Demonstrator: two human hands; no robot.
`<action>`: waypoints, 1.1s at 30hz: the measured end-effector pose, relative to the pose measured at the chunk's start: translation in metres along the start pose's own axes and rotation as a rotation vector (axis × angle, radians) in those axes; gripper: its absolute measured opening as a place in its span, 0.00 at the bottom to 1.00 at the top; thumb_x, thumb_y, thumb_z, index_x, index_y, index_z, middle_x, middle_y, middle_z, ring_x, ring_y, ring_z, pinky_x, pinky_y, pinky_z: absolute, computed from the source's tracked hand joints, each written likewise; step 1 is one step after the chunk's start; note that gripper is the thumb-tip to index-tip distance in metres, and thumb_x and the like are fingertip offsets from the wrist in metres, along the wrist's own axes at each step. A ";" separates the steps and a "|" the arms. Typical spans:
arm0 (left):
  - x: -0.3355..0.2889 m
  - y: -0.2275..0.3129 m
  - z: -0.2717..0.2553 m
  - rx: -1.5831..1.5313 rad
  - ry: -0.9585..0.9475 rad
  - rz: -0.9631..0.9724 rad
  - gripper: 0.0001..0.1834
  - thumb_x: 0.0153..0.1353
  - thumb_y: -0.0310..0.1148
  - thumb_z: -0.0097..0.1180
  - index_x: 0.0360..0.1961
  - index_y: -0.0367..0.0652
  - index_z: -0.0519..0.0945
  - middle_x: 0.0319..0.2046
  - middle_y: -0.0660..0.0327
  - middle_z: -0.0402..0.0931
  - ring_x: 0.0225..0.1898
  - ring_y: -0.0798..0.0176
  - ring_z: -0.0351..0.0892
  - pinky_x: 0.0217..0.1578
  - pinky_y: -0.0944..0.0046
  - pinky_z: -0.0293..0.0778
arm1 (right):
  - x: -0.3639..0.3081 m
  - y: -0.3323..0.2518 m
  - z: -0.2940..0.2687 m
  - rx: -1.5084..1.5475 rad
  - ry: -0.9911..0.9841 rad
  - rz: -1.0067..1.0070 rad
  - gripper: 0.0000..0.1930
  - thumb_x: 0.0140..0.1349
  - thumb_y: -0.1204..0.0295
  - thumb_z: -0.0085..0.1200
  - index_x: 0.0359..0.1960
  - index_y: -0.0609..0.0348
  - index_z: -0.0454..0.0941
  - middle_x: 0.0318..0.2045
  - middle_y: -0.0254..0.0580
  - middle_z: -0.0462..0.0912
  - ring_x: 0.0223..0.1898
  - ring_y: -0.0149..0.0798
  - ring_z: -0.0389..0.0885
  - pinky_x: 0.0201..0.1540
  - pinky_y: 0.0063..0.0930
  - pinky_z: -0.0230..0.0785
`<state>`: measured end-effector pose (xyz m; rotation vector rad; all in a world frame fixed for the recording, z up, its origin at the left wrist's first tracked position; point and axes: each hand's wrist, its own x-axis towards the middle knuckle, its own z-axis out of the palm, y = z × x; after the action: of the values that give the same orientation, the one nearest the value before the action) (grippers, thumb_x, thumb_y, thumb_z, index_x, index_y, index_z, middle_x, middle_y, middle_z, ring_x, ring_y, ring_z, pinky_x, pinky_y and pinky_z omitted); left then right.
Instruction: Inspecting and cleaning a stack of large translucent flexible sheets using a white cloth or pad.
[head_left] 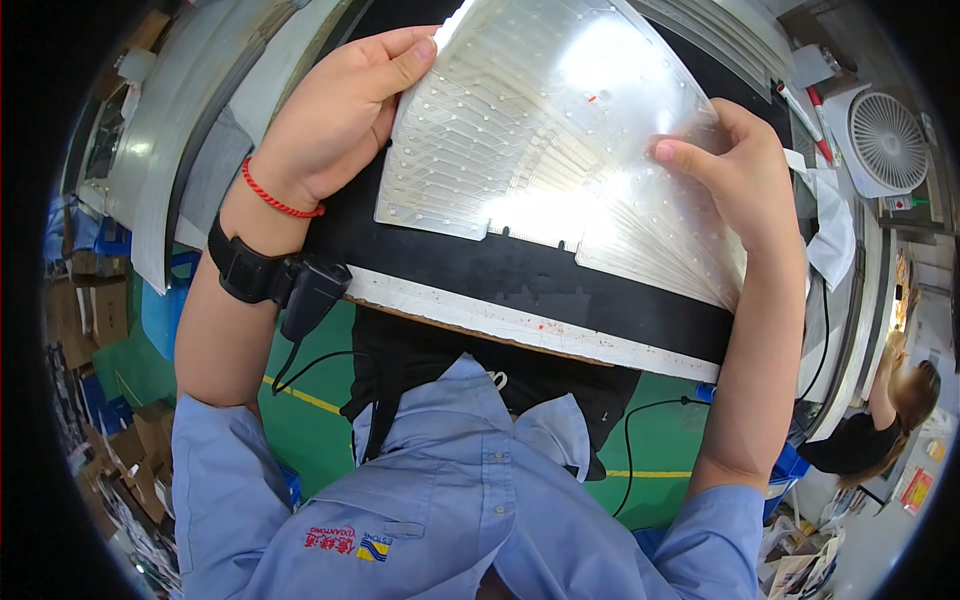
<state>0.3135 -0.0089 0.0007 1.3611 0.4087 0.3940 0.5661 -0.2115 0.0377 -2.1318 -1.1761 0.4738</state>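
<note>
A clear, shiny plastic sheet (pixel 540 150) with fine silvery printed lines and rows of small dots is held up in front of me. My left hand (pixel 335 115) pinches its upper left edge between thumb and fingers. At the right edge, my right hand (pixel 745 175) grips it with the thumb on top and the fingers mostly hidden behind. A small red mark shows on the sheet's upper part. Glare hides some of its surface, and I cannot tell whether it is one layer or several. Beneath it lies a black work mat (pixel 450 265).
A white table edge (pixel 500 325) runs along my side. Stacked flat boards (pixel 190 130) stand at left. A red marker (pixel 819 125), a white fan (pixel 887 143) and a white cloth (pixel 830 225) are at right. Farther right is another person (pixel 880 420). A black device (pixel 313 290) is strapped to my left wrist.
</note>
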 end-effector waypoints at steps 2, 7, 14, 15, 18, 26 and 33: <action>0.000 0.000 0.000 -0.002 -0.008 -0.004 0.22 0.76 0.39 0.42 0.63 0.36 0.72 0.53 0.58 0.79 0.52 0.69 0.79 0.55 0.67 0.75 | 0.000 -0.001 0.001 0.005 0.003 0.002 0.21 0.42 0.62 0.76 0.34 0.64 0.84 0.22 0.39 0.83 0.23 0.30 0.79 0.29 0.25 0.69; 0.000 0.002 -0.003 -0.050 -0.054 0.048 0.22 0.76 0.38 0.43 0.64 0.37 0.70 0.53 0.59 0.79 0.54 0.68 0.77 0.58 0.67 0.73 | 0.001 0.002 0.000 -0.001 0.004 0.024 0.22 0.43 0.62 0.77 0.35 0.64 0.84 0.23 0.39 0.83 0.23 0.30 0.79 0.29 0.25 0.70; 0.000 0.002 -0.001 -0.045 -0.018 0.058 0.24 0.76 0.36 0.43 0.68 0.37 0.65 0.58 0.58 0.76 0.57 0.69 0.76 0.59 0.67 0.73 | 0.001 0.000 -0.002 0.043 -0.012 0.031 0.20 0.44 0.64 0.76 0.36 0.63 0.84 0.24 0.38 0.84 0.25 0.29 0.80 0.30 0.24 0.70; 0.000 0.004 0.003 -0.058 -0.017 0.056 0.23 0.75 0.35 0.43 0.66 0.35 0.67 0.56 0.57 0.77 0.56 0.68 0.77 0.59 0.66 0.72 | 0.001 0.000 -0.003 0.036 -0.007 0.037 0.20 0.44 0.65 0.76 0.36 0.64 0.84 0.25 0.39 0.84 0.25 0.29 0.80 0.31 0.24 0.71; -0.001 0.006 0.005 -0.024 -0.004 0.032 0.22 0.75 0.34 0.44 0.64 0.33 0.69 0.54 0.56 0.78 0.55 0.66 0.78 0.58 0.66 0.73 | 0.001 0.003 -0.006 0.066 -0.001 0.051 0.19 0.45 0.66 0.76 0.36 0.64 0.84 0.25 0.38 0.85 0.25 0.28 0.80 0.31 0.23 0.71; 0.001 0.001 0.002 0.019 0.073 -0.059 0.21 0.74 0.35 0.47 0.61 0.32 0.72 0.52 0.55 0.80 0.51 0.66 0.81 0.53 0.67 0.77 | 0.002 0.004 -0.006 0.067 0.019 0.051 0.18 0.46 0.67 0.75 0.36 0.64 0.84 0.25 0.38 0.85 0.24 0.28 0.80 0.29 0.22 0.71; 0.000 -0.001 -0.002 0.029 0.022 -0.041 0.24 0.75 0.38 0.45 0.65 0.34 0.68 0.55 0.56 0.78 0.55 0.68 0.78 0.56 0.69 0.74 | 0.002 0.005 -0.005 0.077 -0.035 0.022 0.18 0.45 0.67 0.76 0.35 0.64 0.84 0.25 0.38 0.84 0.25 0.28 0.80 0.29 0.23 0.71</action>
<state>0.3124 -0.0074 -0.0008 1.3755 0.4607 0.3708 0.5735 -0.2133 0.0379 -2.0805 -1.1363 0.5594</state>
